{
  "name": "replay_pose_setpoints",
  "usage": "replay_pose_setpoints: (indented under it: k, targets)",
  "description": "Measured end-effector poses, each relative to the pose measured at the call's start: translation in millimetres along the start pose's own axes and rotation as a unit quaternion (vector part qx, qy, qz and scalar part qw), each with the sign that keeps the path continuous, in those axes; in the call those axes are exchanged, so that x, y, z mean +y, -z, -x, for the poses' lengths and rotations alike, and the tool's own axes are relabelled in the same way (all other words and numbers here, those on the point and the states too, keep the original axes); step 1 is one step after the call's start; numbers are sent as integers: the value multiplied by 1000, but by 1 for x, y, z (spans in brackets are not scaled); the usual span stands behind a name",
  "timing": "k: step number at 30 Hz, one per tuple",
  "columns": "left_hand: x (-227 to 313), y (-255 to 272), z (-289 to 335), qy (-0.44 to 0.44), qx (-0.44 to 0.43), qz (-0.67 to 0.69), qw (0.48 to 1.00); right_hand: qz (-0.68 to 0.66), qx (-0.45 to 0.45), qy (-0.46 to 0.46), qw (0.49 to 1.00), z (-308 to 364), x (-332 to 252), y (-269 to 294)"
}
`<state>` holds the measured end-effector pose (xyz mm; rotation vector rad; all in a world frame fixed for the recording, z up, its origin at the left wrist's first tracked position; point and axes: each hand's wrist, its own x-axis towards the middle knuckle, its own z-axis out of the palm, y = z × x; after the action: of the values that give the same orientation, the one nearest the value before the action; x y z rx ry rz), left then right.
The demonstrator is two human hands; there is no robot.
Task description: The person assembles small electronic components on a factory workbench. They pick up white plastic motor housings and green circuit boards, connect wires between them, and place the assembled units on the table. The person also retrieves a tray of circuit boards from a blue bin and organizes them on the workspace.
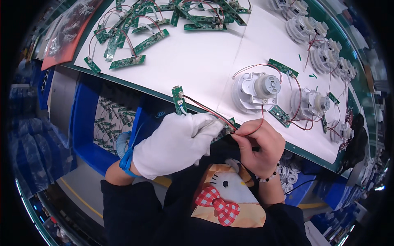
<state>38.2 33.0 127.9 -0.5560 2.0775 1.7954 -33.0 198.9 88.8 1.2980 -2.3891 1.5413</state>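
My left hand [174, 141], in a white glove with a blue wrist strap, is closed on a pair of green circuit boards joined by wires. The smaller circuit board [178, 100] sticks up beyond the glove. Part of the other board [217, 136] shows between my hands; the glove covers the rest. My bare right hand [262, 143] pinches the end of a red wire [259, 127] at this board's edge; the tip is hidden by the fingers. That wire runs up to a silver motor [267, 86] on a white round housing [243, 96], standing on the table just beyond my right hand.
Loose wired circuit boards [152, 41] are heaped at the far left of the white table [197, 61]. More motor units [314, 102] with boards stand at the right. Below the table's left edge is a blue bin [84, 135] holding boards. An orange-red tray [61, 57] lies far left.
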Motion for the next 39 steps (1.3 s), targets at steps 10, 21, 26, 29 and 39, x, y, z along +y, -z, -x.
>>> replay_pose_setpoints:
  k: [10, 21, 26, 29, 39]
  targets:
    - [-6, -7, 5, 8, 43, 17, 999, -262, 21, -223, 939, 31, 9, -15]
    - [-19, -13, 15, -148, 69, -39, 986, -625, -49, -356, 693, 31, -4, -13]
    - [-28, -5, 17, -179, 65, -140, 972, -625, -41, -328, 707, 35, -3, -20]
    - [-26, -5, 2, -261, 19, -205, 943, -531, -60, -409, 739, 30, 1, -12]
    - [-27, -18, 12, -188, 40, -44, 980, -613, 25, -297, 732, 36, 8, -34]
